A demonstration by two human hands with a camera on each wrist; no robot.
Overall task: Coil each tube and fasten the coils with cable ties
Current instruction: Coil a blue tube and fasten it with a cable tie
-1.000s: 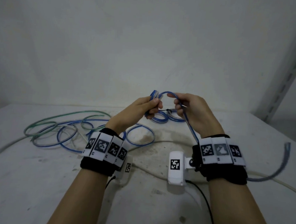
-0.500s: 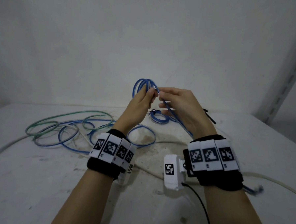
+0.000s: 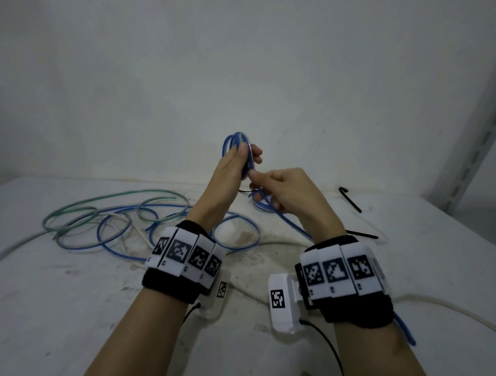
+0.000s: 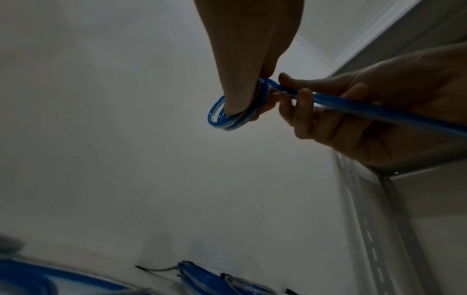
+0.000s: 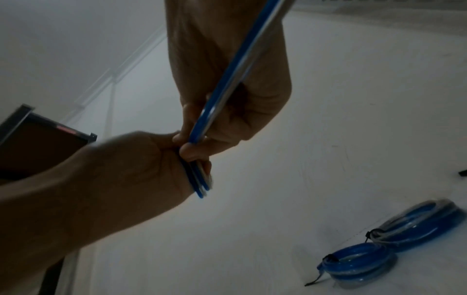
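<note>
Head view: left hand [image 3: 233, 169] is up over the middle of the bench [image 3: 62, 307], fingers pinching a small blue coil [image 3: 234, 142], while the right hand [image 3: 287, 190] curls around the loose tube [image 3: 282, 218] trailing back under the wrist. Spare cable ties [image 3: 351, 200] lie far right, untouched tubes [image 3: 110, 221] far left. Left wrist view: the loops sit stacked around the fingers [image 4: 240, 107], pretty neat. Right wrist view: tube runs through the curled fingers [image 5: 197, 147]; two tied coils [image 5: 394, 245] sit on the bench. I'd say keep each wrap the same size, feed slack without twisting, and don't loosen the pinch.
</note>
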